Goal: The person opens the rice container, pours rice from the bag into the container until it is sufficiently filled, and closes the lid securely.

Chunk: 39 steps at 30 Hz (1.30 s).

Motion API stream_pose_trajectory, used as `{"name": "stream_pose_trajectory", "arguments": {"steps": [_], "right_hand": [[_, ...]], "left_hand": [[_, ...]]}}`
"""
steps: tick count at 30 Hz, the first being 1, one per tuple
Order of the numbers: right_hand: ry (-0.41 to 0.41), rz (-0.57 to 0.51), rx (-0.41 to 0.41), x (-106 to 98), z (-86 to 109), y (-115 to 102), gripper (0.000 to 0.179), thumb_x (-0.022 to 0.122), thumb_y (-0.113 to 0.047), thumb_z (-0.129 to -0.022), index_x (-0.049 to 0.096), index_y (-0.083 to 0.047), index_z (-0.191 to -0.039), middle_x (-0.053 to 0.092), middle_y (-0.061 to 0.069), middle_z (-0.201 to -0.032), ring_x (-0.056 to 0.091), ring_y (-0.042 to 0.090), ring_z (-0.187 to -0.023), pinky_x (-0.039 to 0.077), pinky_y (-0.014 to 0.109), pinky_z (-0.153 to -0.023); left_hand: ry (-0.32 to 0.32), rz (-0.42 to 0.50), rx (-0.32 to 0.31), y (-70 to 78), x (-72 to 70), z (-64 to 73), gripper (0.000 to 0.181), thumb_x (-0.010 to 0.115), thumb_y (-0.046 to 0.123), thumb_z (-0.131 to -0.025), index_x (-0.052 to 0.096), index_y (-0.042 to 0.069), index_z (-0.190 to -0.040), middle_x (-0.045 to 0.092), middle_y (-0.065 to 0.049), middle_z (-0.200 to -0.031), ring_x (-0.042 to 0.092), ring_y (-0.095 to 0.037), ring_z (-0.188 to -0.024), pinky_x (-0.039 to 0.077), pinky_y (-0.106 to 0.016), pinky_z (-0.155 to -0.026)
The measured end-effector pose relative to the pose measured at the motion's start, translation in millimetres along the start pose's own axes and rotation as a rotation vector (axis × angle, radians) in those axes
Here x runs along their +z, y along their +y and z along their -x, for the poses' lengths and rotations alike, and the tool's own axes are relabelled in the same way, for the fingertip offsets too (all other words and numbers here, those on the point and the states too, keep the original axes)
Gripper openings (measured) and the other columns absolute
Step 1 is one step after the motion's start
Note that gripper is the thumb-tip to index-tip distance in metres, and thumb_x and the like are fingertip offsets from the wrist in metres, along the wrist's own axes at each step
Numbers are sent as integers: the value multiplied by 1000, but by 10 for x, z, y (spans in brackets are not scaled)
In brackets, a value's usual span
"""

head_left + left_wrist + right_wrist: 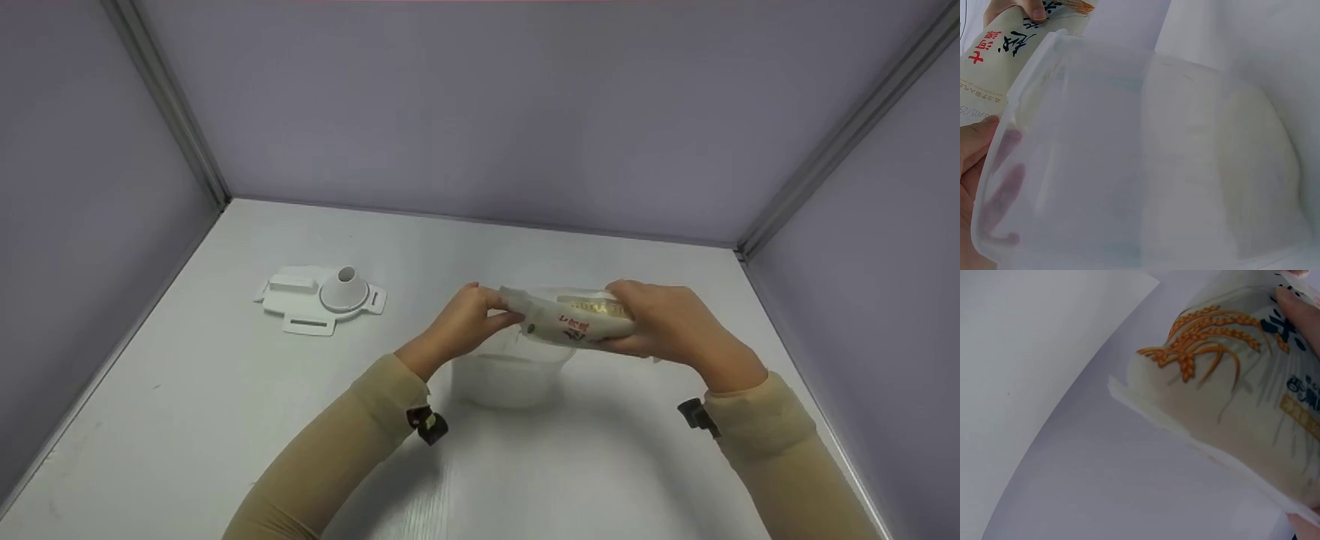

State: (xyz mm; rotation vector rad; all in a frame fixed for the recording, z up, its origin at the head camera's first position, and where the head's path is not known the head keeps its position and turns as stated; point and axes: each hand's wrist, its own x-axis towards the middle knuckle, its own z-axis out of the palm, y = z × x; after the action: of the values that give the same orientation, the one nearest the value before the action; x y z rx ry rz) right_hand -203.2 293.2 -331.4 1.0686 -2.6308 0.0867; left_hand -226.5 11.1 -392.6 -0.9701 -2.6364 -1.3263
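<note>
A printed plastic bag of rice (577,324), pale with red and dark lettering, lies nearly level above a translucent plastic container (506,382). With my left hand (463,324) I pinch the bag's left end, over the container's rim. My right hand (667,324) grips the right end from the side, thumb below. The left wrist view shows the container wall (1095,157) close up, left fingers (1002,197) visible through it and a pale layer at its bottom. Orange grain ears decorate the bag (1202,343) in the right wrist view. The bag's mouth is hidden.
A white plastic lid-like part (322,300) with a round spout and slotted tabs lies on the white table (187,420), left of the container. Grey panels (480,112) enclose the table at the back and both sides.
</note>
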Motion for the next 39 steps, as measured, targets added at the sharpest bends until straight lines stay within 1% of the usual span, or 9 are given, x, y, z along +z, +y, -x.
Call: {"name": "stream_pose_trajectory", "arguments": {"steps": [5, 8, 15, 18, 24, 32, 39], "right_hand": [[-28, -4, 22, -9, 43, 24, 57, 83, -41, -64, 58, -8, -102, 60, -2, -77, 48, 10, -59, 41, 29, -49], [-40, -1, 34, -18, 72, 42, 58, 83, -41, -64, 58, -7, -103, 60, -1, -77, 48, 11, -59, 41, 29, -50], [-50, 7, 44, -44, 124, 81, 57, 83, -40, -64, 57, -8, -102, 59, -2, -76, 48, 10, -59, 41, 28, -50], [-68, 8, 57, -61, 143, 93, 56, 83, -40, -65, 57, -8, -102, 58, -3, -76, 47, 10, -58, 40, 27, -49], [-119, 6, 103, -111, 178, 99, 56, 81, -41, -67, 56, -9, -104, 58, -3, -78, 47, 10, -60, 39, 28, -50], [-87, 14, 110, -145, 247, 141, 55, 83, -37, -64, 57, -9, -104, 59, -4, -77, 48, 10, -58, 40, 29, -50], [-99, 28, 119, -187, 287, 178, 55, 82, -38, -65, 56, -8, -103, 58, -3, -76, 48, 10, -58, 39, 28, -49]], "left_hand": [[-6, -15, 29, 7, 35, -25, 20, 65, 21, -88, 72, 10, -103, 69, 0, -103, 62, -11, -98, 32, -38, -102], [-6, -23, 33, 18, 60, -48, 20, 65, 21, -88, 73, 10, -103, 69, 1, -103, 62, -10, -98, 34, -37, -100], [-9, -30, 24, 55, 118, -87, 21, 65, 22, -88, 72, 12, -106, 68, 2, -106, 61, -11, -102, 29, -44, -105], [-13, -30, 21, 68, 139, -105, 22, 65, 22, -88, 71, 12, -106, 68, 2, -106, 61, -11, -102, 27, -45, -106], [-9, -37, 26, 102, 179, -149, 21, 65, 22, -88, 72, 13, -105, 68, 3, -105, 61, -10, -101, 28, -44, -105], [-12, -38, 5, 169, 227, -204, 22, 65, 22, -88, 71, 11, -106, 68, 2, -105, 61, -11, -102, 23, -47, -107], [-6, -51, 5, 198, 277, -274, 21, 65, 22, -88, 72, 11, -105, 69, 2, -103, 62, -11, -100, 27, -43, -106]]}}
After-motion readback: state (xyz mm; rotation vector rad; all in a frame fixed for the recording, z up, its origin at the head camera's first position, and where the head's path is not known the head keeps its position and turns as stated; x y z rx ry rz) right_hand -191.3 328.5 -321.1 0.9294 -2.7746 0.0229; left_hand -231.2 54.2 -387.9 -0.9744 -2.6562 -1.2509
